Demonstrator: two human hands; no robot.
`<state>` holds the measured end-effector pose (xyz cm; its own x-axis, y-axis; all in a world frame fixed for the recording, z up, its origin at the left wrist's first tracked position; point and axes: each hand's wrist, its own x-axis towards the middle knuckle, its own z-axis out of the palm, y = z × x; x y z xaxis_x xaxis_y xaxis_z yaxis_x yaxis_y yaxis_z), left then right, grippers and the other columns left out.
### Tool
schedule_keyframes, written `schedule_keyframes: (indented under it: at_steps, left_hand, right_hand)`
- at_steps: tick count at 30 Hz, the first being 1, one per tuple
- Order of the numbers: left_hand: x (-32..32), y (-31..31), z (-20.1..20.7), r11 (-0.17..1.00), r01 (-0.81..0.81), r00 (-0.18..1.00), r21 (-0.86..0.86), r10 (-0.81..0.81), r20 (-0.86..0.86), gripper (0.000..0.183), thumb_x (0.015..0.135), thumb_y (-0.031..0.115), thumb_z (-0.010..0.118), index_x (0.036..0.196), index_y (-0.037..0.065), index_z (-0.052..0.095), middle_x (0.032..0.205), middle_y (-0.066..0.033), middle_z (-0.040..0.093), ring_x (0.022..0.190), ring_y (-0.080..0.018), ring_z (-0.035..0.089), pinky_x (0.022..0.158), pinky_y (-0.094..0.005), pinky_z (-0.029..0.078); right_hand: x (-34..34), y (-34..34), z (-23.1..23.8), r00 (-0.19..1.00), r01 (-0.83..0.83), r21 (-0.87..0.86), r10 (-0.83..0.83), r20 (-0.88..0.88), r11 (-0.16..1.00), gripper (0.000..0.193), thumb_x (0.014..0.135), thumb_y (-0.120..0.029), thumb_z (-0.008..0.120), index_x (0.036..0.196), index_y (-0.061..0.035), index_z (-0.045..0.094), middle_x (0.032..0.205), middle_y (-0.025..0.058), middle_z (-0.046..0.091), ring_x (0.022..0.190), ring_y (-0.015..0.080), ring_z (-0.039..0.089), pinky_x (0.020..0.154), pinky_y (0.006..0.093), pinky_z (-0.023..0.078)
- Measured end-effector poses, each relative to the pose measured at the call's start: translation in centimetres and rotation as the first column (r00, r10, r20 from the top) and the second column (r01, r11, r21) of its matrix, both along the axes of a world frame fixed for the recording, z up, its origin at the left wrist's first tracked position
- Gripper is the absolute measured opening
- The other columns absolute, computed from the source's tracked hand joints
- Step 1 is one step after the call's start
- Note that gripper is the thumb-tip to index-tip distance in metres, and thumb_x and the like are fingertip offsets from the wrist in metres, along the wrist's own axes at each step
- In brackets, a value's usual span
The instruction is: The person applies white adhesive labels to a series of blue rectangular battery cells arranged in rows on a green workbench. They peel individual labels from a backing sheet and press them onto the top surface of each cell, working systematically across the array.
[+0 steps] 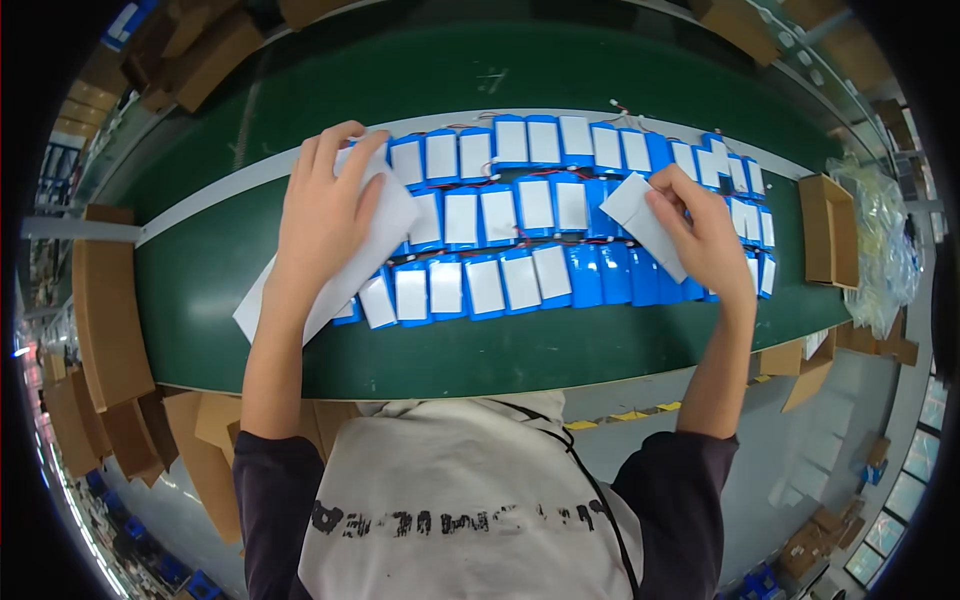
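Three rows of flat blue battery packs point(615, 275) with thin red and black leads lie across the green bench. Many carry a white rectangular pad point(484, 287) on top; several in the nearest row, right of the middle, show bare blue. At the left end, my left hand point(332, 205) grips a large white sheet point(318, 300) near its far edge, thumb over it and fingers apart. The sheet slants over the leftmost packs. On the right, my right hand point(695, 225) pinches a smaller white sheet point(640, 222) by its upper corner, above the middle and near rows.
A light strip point(215, 197) runs along the bench behind the packs. Cardboard boxes stand at the bench's left end point(110, 310) and right end point(830, 232). Clear plastic bags point(885, 250) hang beside the right box. Open cartons point(210, 440) stand below on the left.
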<state>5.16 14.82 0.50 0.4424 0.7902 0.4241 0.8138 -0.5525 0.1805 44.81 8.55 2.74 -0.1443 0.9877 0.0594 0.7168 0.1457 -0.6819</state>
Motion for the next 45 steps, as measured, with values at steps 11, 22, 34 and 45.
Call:
schedule_keyframes:
  at_steps: [11,22,34,45]
  left_hand:
    - [13.5,-1.0,-1.2,0.865,0.493,0.864,-0.099,-0.472,0.178,0.019,0.094,0.011,0.071,0.112,0.009,0.071,0.116,-0.0092,0.066,0.111,-0.0296,0.06,0.094,-0.041,0.052]
    - [14.2,-1.5,-2.9,0.902,0.409,0.899,-0.136,-0.373,0.23,0.022,0.093,0.01,0.07,0.115,0.008,0.071,0.114,-0.0096,0.064,0.108,-0.0284,0.058,0.09,-0.0401,0.051]
    - [14.8,-2.7,-3.0,0.903,0.41,0.912,-0.129,-0.409,0.034,0.039,0.092,0.013,0.071,0.13,0.021,0.072,0.129,-0.007,0.061,0.129,-0.0309,0.049,0.107,-0.0486,0.044]
    - [14.8,-2.8,-3.9,0.894,0.438,0.898,-0.098,-0.44,-0.003,0.048,0.096,0.022,0.072,0.142,0.02,0.062,0.147,-0.0066,0.057,0.142,-0.0327,0.045,0.119,-0.0524,0.036]
  right_hand:
    - [4.0,4.6,1.2,0.886,-0.319,-0.268,0.386,0.256,0.909,0.018,0.109,-0.027,0.053,0.104,-0.0119,0.06,0.078,0.0147,0.063,0.072,0.0299,0.061,0.068,0.0415,0.047]
    - [0.7,6.1,0.1,0.858,-0.388,-0.321,0.465,0.216,0.864,0.018,0.109,-0.027,0.052,0.104,-0.0118,0.062,0.074,0.0111,0.062,0.068,0.0277,0.058,0.065,0.0405,0.044]
    - [0.1,6.2,-1.0,0.785,-0.345,0.051,0.258,0.564,0.937,0.011,0.101,-0.019,0.061,0.101,-0.0101,0.068,0.083,0.0112,0.072,0.074,0.032,0.069,0.068,0.0416,0.053]
    - [1.9,4.2,0.2,0.884,-0.369,0.041,0.336,0.325,0.929,0.009,0.101,-0.016,0.059,0.1,-0.0091,0.066,0.09,0.0097,0.067,0.083,0.0316,0.066,0.07,0.0419,0.052]
